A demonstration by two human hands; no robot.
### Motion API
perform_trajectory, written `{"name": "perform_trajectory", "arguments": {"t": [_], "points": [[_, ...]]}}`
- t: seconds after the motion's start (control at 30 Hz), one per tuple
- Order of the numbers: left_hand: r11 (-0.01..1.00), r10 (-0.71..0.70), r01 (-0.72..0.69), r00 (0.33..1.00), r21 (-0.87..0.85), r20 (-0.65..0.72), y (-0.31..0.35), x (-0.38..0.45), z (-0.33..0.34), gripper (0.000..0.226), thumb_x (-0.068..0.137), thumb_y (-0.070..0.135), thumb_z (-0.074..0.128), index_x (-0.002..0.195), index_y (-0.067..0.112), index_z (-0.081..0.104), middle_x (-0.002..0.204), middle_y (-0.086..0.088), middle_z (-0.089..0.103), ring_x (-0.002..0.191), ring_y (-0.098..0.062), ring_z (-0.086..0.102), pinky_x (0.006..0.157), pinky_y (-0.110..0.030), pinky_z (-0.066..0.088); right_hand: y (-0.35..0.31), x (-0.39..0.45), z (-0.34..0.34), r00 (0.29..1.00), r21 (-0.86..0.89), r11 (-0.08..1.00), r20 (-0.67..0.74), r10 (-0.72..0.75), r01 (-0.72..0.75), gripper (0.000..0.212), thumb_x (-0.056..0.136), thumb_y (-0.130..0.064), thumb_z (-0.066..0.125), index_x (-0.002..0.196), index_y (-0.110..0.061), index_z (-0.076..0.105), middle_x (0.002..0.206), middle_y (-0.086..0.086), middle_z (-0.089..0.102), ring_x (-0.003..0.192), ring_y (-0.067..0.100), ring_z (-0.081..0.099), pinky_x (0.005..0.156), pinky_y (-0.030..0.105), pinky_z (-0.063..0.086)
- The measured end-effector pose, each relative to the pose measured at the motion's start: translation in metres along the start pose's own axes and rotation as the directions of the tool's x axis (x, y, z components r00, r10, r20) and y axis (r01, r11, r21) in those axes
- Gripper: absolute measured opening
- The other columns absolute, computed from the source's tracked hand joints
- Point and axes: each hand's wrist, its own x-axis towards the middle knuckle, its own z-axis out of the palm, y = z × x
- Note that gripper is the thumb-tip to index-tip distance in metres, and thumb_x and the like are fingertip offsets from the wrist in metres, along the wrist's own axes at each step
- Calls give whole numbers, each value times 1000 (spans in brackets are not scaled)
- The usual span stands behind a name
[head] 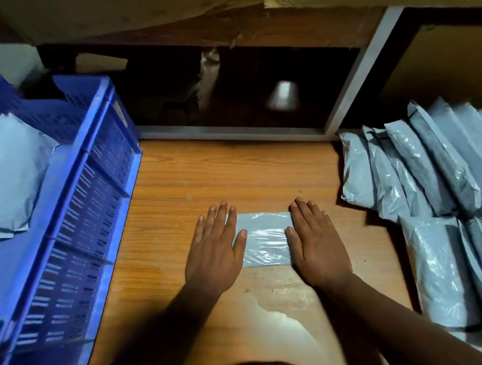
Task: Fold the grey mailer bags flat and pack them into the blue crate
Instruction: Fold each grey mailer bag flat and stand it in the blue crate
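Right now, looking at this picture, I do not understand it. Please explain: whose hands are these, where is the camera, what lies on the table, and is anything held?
There is no machine here. A person wears one camera on the head, and it looks forward and down, so you see that person's own two arms.

The left hand and right hand lie flat with straight fingers, pressing the two ends of a small folded grey bag onto the wooden table. Neither hand grips anything; they only press.

On the left stands a blue crate, with a grey bag in it. On the right lies a pile of grey bags, overlapping each other.
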Motion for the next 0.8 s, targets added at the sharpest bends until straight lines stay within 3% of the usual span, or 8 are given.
{"name": "perform_trajectory", "arguments": {"t": [0.13, 0.23, 0.3, 0.4, 0.53, 0.7, 0.77, 0.8], "points": [[1000, -5, 4, 999, 5, 46, 3, 1, -2, 76, 101, 57, -6, 164, 19, 12, 172, -3, 7, 159, -21, 0, 128, -45, 5, 2, 3, -1, 998, -28, 999, 50, -26, 28, 62, 110, -48, 13, 165, -20, 14, 173, 1, 5, 160, 21, 0, 129, 45, 9], [1000, 3, -2, 999, -24, 44, 2, -1, -5, 83, 94, 64, -18, 164, 24, 3, 171, 2, -5, 158, -18, -7, 128, -44, 0, 6, -2, -2, 998, 4, 999, 33, -49, 49, 63, 109, -52, 16, 165, -23, 12, 173, -3, -2, 160, 18, -3, 129, 45, 9], [996, 27, -24, 999, -81, 32, -5, -2, -5, 75, 100, 64, -3, 164, 27, 1, 170, 7, -10, 158, -14, -8, 128, -41, -4, 8, -13, -3, 999, 4, 999, 2, -51, 51, 63, 109, -54, 19, 165, -24, 19, 173, -1, 5, 160, 20, 6, 128, 46, 13], [999, 43, -43, 998, 4, 41, -5, -6, 0, 69, 105, 61, 9, 164, 25, 13, 171, 7, -1, 158, -13, -2, 128, -43, -2, 16, -34, 0, 1000, 13, 1000, -24, -2, 2, 65, 108, -55, 17, 165, -24, 19, 173, 1, 10, 159, 23, 9, 127, 48, 14], [999, 25, -27, 996, 24, 82, 4, -7, -2, 73, 101, 61, -3, 165, 26, 7, 171, 7, -4, 157, -12, -9, 128, -39, -5, 18, -33, 2, 1000, -4, 1000, -4, 5, -5, 67, 108, -57, 11, 166, -24, 11, 174, 2, 4, 160, 23, 0, 129, 47, 3], [999, 34, -31, 991, -25, 132, 6, -8, -11, 95, 86, 75, -21, 164, 27, 3, 171, 8, -9, 156, -11, -16, 126, -38, -11, 24, -32, -3, 999, 53, 998, 45, -28, 26, 68, 107, -59, 12, 166, -26, 7, 174, 0, -5, 159, 21, -10, 127, 44, -8], [998, 41, -32, 986, -53, 163, 6, -8, -19, 97, 87, 81, -8, 164, 27, 14, 172, 7, -1, 157, -11, -10, 125, -38, -15, 26, -31, -12, 995, 83, 996, 84, -50, 43, 70, 106, -61, 19, 165, -26, 12, 173, 0, 0, 159, 22, -5, 128, 46, -3], [996, 40, -27, 988, -82, 152, 6, -7, -25, 93, 88, 81, 6, 161, 27, 28, 171, 6, 12, 158, -12, 1, 123, -37, -17, 26, -30, -18, 995, 103, 993, 77, -66, 58, 70, 104, -62, 27, 163, -24, 21, 172, 0, 13, 159, 26, 7, 128, 47, 7]]}}
